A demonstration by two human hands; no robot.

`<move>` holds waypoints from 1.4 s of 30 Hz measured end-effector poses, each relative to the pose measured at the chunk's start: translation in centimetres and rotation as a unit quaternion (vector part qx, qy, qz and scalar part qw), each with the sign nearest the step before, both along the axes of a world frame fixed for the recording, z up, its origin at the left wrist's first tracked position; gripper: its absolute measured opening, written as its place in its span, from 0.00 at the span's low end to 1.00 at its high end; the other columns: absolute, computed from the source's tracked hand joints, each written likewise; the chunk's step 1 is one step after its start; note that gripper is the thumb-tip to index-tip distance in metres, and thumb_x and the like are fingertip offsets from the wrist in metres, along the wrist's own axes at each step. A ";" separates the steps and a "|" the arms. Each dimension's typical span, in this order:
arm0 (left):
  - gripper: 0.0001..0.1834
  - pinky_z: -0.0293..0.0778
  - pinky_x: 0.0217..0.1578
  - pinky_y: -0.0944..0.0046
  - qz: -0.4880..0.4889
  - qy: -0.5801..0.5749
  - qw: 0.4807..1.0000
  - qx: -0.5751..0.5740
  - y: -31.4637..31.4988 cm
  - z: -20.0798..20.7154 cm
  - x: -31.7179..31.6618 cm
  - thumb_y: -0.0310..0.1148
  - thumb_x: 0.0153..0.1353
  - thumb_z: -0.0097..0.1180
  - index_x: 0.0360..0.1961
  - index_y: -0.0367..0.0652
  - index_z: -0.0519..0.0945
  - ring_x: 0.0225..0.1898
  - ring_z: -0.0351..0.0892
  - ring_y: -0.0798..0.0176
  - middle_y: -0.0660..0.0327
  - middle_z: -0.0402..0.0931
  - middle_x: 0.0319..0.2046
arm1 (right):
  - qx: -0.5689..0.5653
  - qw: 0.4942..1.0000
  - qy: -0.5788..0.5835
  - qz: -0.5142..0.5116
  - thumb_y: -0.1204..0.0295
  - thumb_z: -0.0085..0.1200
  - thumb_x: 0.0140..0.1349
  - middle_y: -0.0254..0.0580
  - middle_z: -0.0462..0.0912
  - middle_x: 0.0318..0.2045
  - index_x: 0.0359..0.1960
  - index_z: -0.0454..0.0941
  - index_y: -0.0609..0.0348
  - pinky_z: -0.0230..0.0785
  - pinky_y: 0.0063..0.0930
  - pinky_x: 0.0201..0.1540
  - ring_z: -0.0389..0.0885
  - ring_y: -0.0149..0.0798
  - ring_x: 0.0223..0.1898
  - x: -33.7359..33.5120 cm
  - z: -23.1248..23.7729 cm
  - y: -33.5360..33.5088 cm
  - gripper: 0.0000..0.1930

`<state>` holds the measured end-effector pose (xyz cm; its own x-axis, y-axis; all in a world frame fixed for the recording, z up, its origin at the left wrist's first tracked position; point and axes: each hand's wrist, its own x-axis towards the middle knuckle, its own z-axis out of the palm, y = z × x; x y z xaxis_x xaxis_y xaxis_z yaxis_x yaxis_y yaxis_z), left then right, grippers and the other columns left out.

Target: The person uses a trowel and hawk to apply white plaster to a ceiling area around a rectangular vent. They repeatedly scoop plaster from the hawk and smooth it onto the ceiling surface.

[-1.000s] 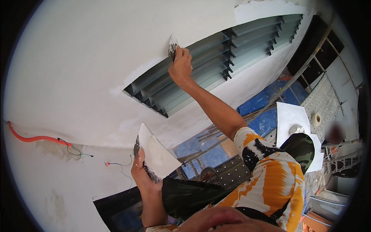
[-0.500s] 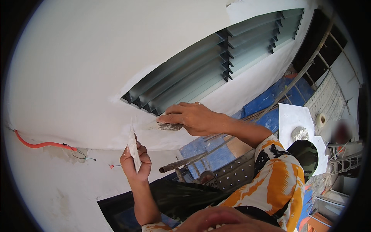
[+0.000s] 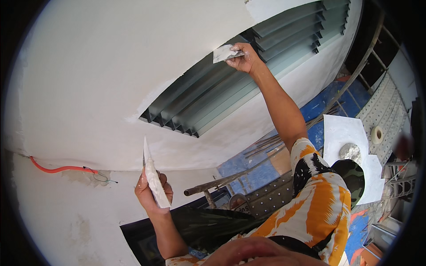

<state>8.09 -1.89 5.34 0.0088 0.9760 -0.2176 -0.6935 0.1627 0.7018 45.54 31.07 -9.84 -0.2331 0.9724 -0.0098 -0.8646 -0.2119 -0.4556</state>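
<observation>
My left hand [image 3: 144, 191] is closed round a putty knife [image 3: 154, 181] smeared with thick white putty, its thin blade pointing up in front of the wall. Higher up, at the end of my outstretched arm, my right hand [image 3: 246, 61] grips a flat putty scraper [image 3: 224, 53]. The scraper's whitened blade is at the upper edge of the louvre window [image 3: 208, 95], where the white wall [image 3: 111, 66] meets the opening; whether it touches the wall, I cannot tell. The scraper's handle is mostly hidden by my fingers.
A metal scaffold pole [image 3: 213, 185] and perforated planks [image 3: 279, 195] lie below. At the right is a white sheet [image 3: 335, 133] bearing a putty mound [image 3: 350, 153], with a tape roll [image 3: 376, 134] beyond. Orange conduit [image 3: 57, 169] with loose wires protrudes at the left.
My right hand has moved up and rightward with the scraper, from near the left knife to the window's upper edge. My left hand has turned the knife slightly, showing more putty.
</observation>
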 end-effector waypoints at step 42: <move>0.18 0.83 0.39 0.63 0.011 -0.167 0.986 0.026 -0.2 -7.3 -10.9 0.35 0.69 0.51 0.55 0.33 0.74 0.39 0.82 0.59 0.52 0.80 0.41 | 0.604 0.449 -0.653 -0.087 0.85 0.53 0.55 0.50 0.73 0.53 0.61 0.75 0.47 0.71 0.50 0.58 0.72 0.58 0.59 -22.2 11.0 -26.8 0.30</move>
<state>-2.83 -2.11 -1.97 0.0496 0.9864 -0.1564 -0.8904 0.1146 0.4405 23.31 4.27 1.17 -0.7157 0.4543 0.5304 0.3509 0.8906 -0.2893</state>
